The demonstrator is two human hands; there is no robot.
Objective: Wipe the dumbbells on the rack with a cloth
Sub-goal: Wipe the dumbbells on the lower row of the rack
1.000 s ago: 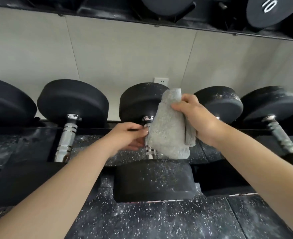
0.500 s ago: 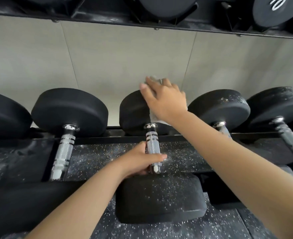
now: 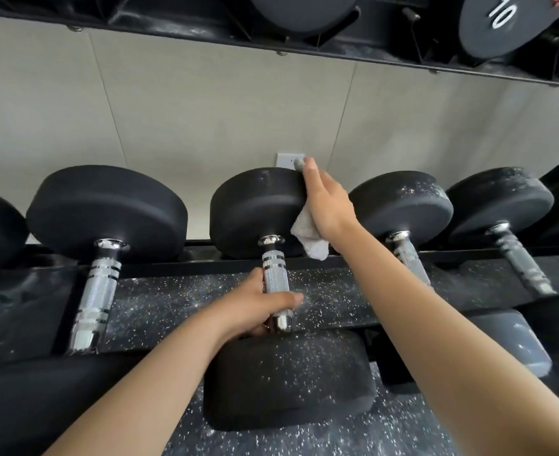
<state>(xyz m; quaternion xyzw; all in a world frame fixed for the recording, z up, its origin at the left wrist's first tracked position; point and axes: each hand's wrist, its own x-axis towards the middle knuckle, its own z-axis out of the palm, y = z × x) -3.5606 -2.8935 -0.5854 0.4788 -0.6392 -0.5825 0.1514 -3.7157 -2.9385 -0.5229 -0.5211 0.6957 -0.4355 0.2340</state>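
**A:** From the head camera, which way did the dumbbell (image 3: 273, 278) lie from the person?

**B:** Straight away from them. Its long axis ran near to far across the rack (image 3: 179, 267). The near head (image 3: 288, 380) sat low and close under the forearms. The handle (image 3: 274, 268) rose from it, and the far head (image 3: 255, 205) stood at the back by the wall.

**A:** And the hands?

**B:** The left hand (image 3: 258, 307) was the nearer one. Its fingers and thumb were curled round the lower handle, just above the near head. The right hand (image 3: 324, 205) reached farther, to the right flank of the far head. Its fingers lay fairly straight and pressed the cloth (image 3: 307, 238) against the rubber. A bit of cloth showed past the fingertips at the top rim, and a fold hung below the palm.

**A:** So what did the next stroke turn on?

**B:** The curve of that far head, I'd judge. The cloth covered only its right side. The top and left side of the rim lay bare, leftward of the right hand. Sweeping round the rim would reach them, or the left hand could roll the handle.

**A:** Anything else waiting?

**B:** The neighbouring dumbbell (image 3: 400, 205) lay roughly parallel just to the right, with pale specks on its far head.
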